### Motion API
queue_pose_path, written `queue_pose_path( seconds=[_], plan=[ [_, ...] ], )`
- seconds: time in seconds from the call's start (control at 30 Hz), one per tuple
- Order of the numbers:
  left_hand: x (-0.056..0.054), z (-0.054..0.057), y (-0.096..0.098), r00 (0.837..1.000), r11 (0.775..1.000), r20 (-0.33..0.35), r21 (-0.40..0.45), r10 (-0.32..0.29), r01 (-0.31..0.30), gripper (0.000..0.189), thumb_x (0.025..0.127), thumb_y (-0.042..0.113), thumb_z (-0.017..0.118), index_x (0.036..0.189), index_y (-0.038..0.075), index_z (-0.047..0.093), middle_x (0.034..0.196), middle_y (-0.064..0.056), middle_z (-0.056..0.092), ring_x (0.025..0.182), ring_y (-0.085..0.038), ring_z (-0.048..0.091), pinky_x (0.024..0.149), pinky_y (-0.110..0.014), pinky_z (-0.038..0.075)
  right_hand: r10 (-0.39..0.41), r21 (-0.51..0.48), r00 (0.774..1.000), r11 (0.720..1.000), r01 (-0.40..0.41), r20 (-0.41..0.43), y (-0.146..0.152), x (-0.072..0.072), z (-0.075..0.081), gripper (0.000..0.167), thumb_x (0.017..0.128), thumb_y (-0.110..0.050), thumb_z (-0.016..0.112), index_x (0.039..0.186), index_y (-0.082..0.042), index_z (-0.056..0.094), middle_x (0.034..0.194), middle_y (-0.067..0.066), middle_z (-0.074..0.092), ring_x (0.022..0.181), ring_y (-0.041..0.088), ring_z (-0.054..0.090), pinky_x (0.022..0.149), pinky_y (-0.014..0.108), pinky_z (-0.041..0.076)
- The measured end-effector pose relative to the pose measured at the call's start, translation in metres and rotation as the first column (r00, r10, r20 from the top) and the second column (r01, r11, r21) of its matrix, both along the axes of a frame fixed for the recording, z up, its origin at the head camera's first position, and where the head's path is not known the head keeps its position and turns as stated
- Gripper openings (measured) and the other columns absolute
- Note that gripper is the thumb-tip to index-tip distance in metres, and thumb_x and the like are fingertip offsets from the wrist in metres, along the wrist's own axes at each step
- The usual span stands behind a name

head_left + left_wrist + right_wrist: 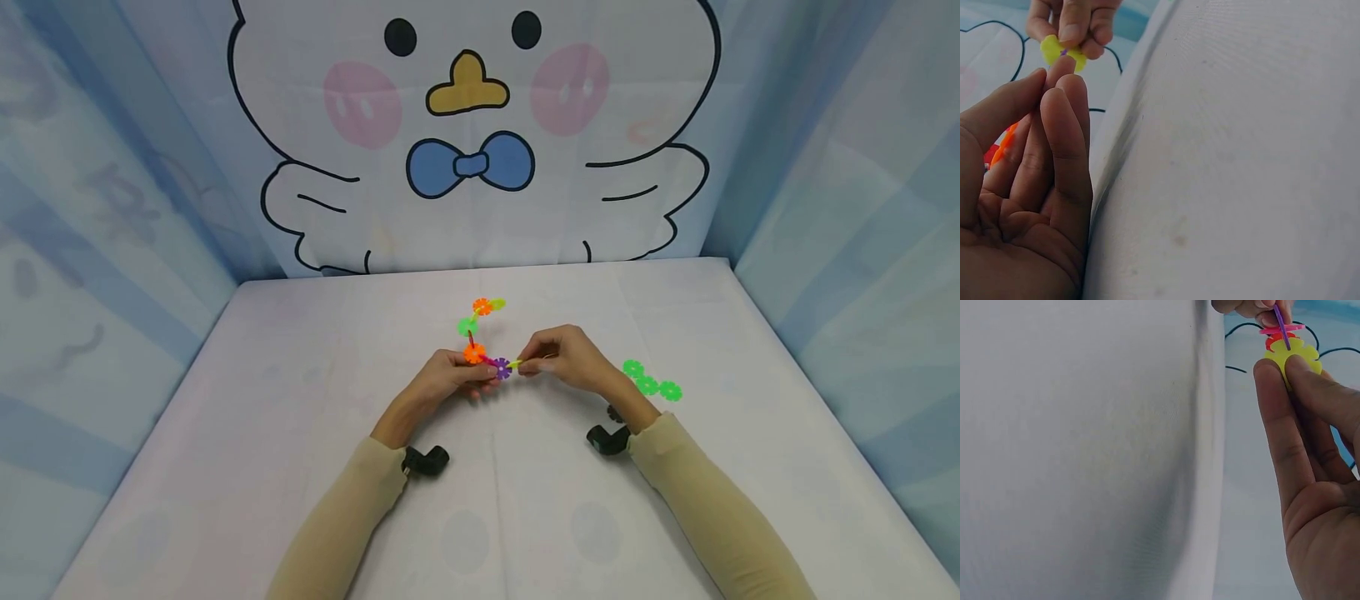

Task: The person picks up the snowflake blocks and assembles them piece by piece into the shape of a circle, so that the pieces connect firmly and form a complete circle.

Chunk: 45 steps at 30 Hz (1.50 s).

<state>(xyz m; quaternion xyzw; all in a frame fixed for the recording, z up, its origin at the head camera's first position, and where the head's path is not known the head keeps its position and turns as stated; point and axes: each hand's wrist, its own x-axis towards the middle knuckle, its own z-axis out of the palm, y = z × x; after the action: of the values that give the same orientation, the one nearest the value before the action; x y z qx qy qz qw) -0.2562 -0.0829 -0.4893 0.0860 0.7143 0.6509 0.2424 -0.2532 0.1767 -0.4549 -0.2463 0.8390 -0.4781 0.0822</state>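
Yellow disc [1304, 349], pinched by right hand [566, 358], well inside table edges [600, 267]

Room lies between the sleeves [345, 517], barred ahead by linked discs [474, 353].

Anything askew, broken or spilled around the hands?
Nothing stands out. The left hand holds the colourful chain, the right hand pinches a yellow piece at its purple piece, and the green pieces lie together on the table.
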Motion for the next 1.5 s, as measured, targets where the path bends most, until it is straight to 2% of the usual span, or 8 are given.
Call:
queue_pose_path(
  seconds=[0.17,0.47,0.67,0.8,0.97,1.1,1.37,1.5],
  plan=[
    [0.000,0.001,0.000,1.000,1.000,-0.001,0.004,0.000,0.000,0.024,0.100,0.015,0.075,0.110,-0.006,0.079,0.083,0.002,0.082,0.068,-0.009,0.067,0.064,-0.020,0.057,-0.018,0.004,1.000,1.000,0.018,-0.017,-0.004,0.001,-0.002,0.004,0.093,-0.008,0.082,0.095,-0.005,0.080,0.095,0.011,0.081,0.085,0.020,0.080,0.078,0.033,0.064],
    [0.000,0.000,0.002,0.999,0.997,0.011,0.052,0.053,-0.053,0.026,0.101,0.018,0.073,0.115,-0.004,0.077,0.090,0.000,0.081,0.073,-0.010,0.067,0.066,-0.021,0.060,-0.100,-0.061,0.993,0.993,0.097,-0.059,-0.010,0.001,-0.008,0.005,0.091,-0.008,0.083,0.093,-0.004,0.079,0.094,0.013,0.081,0.083,0.022,0.080,0.076,0.023,0.063],
    [0.002,0.001,0.004,0.996,0.992,0.018,0.095,0.086,-0.088,0.019,0.099,0.015,0.076,0.110,-0.001,0.078,0.089,-0.001,0.080,0.075,-0.012,0.068,0.065,-0.022,0.061,-0.103,-0.068,0.993,0.993,0.099,-0.060,-0.016,0.003,-0.006,0.005,0.090,-0.007,0.084,0.091,-0.006,0.079,0.093,0.012,0.081,0.083,0.020,0.080,0.075,0.021,0.061],
    [0.002,0.001,0.004,0.993,0.987,0.023,0.107,0.118,-0.119,0.020,0.100,0.015,0.074,0.112,-0.001,0.077,0.091,0.001,0.081,0.077,-0.012,0.069,0.067,-0.022,0.061,-0.083,-0.049,0.996,0.996,0.080,-0.046,-0.017,0.004,-0.006,0.005,0.090,-0.007,0.084,0.093,-0.007,0.080,0.095,0.011,0.081,0.083,0.017,0.079,0.076,0.023,0.062],
    [0.002,0.001,0.003,0.990,0.984,0.022,0.110,0.137,-0.138,0.021,0.102,0.014,0.072,0.115,-0.002,0.074,0.095,-0.001,0.082,0.080,-0.012,0.071,0.068,-0.022,0.062,-0.037,0.039,0.998,0.998,0.039,-0.046,-0.009,0.001,-0.002,0.010,0.092,-0.013,0.083,0.101,-0.010,0.081,0.103,0.007,0.081,0.088,0.016,0.079,0.081,0.028,0.062],
    [0.000,0.000,0.002,0.990,0.984,0.027,0.108,0.140,-0.142,0.022,0.103,0.015,0.071,0.117,-0.002,0.074,0.096,0.000,0.082,0.079,-0.010,0.070,0.068,-0.021,0.062,-0.045,0.138,0.997,0.989,0.053,-0.057,0.010,-0.005,0.006,0.014,0.094,-0.017,0.082,0.106,-0.011,0.080,0.106,0.006,0.080,0.090,0.017,0.077,0.083,0.032,0.061],
    [0.002,0.001,0.001,0.988,0.981,0.041,0.118,0.150,-0.153,0.021,0.103,0.015,0.071,0.117,-0.001,0.073,0.094,0.002,0.080,0.079,-0.010,0.069,0.068,-0.021,0.061,-0.149,0.319,0.989,0.937,0.143,-0.005,0.071,-0.016,0.018,0.021,0.097,-0.019,0.079,0.114,-0.007,0.077,0.104,0.009,0.076,0.084,0.019,0.067,0.073,0.028,0.059],
    [0.002,0.002,0.001,0.986,0.979,0.045,0.122,0.159,-0.164,0.022,0.102,0.015,0.071,0.117,-0.001,0.072,0.094,0.001,0.080,0.079,-0.011,0.069,0.068,-0.021,0.061,-0.166,0.415,0.986,0.896,0.159,-0.019,0.102,-0.018,0.020,0.021,0.097,-0.019,0.078,0.113,-0.006,0.077,0.099,0.009,0.074,0.084,0.020,0.062,0.074,0.028,0.054]
  ],
)
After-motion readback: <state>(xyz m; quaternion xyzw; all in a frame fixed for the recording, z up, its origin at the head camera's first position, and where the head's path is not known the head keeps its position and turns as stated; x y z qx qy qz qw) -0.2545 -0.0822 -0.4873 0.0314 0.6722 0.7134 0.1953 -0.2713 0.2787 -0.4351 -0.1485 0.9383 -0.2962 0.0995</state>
